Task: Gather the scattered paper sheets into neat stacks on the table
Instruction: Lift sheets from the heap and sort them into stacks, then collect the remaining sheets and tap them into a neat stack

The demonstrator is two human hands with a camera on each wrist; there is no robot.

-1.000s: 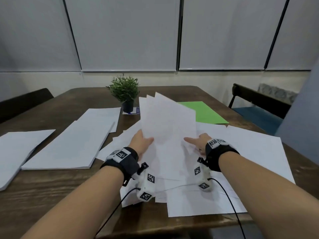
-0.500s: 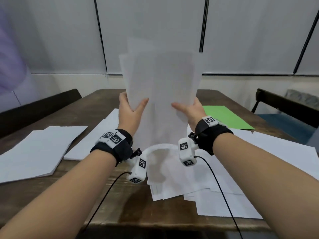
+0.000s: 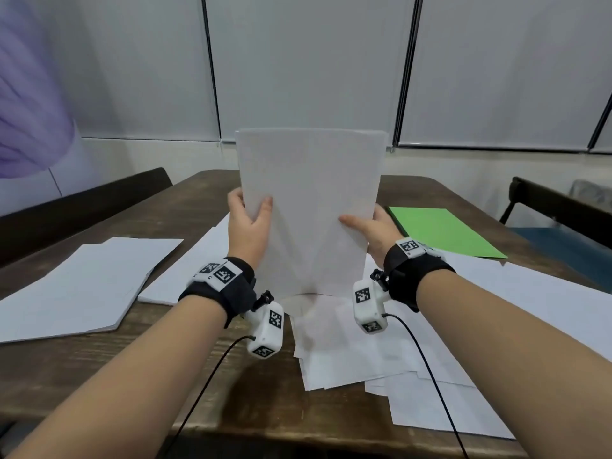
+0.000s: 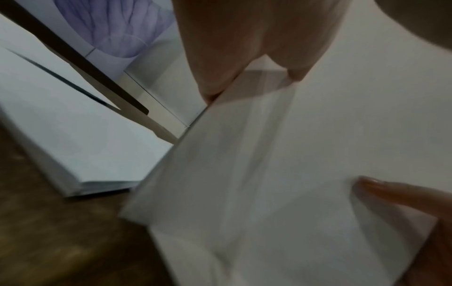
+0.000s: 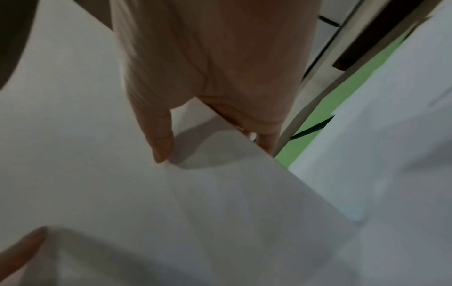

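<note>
A bundle of white sheets point(image 3: 311, 207) stands upright on its bottom edge over the loose papers point(image 3: 364, 352) at the table's middle. My left hand point(image 3: 248, 223) grips its left edge, thumb in front and fingers behind. My right hand point(image 3: 374, 226) grips the right edge the same way. The top edges of the bundle line up evenly. In the left wrist view the thumb point(image 4: 288, 63) lies on the bundle point(image 4: 281, 154); in the right wrist view the thumb point(image 5: 159, 139) presses the bundle point(image 5: 122, 183) while the fingers sit behind it.
Two white stacks point(image 3: 82, 286) point(image 3: 185, 276) lie on the wooden table point(image 3: 99, 376) at the left. A green sheet point(image 3: 443, 230) lies at the back right, more white sheets point(image 3: 530, 299) at the right. Dark chairs point(image 3: 556, 207) flank the table.
The bundle went from tilted and fanned to upright, then came down so its bottom edge meets the papers; its sheets now line up. My view shifted to the right.
</note>
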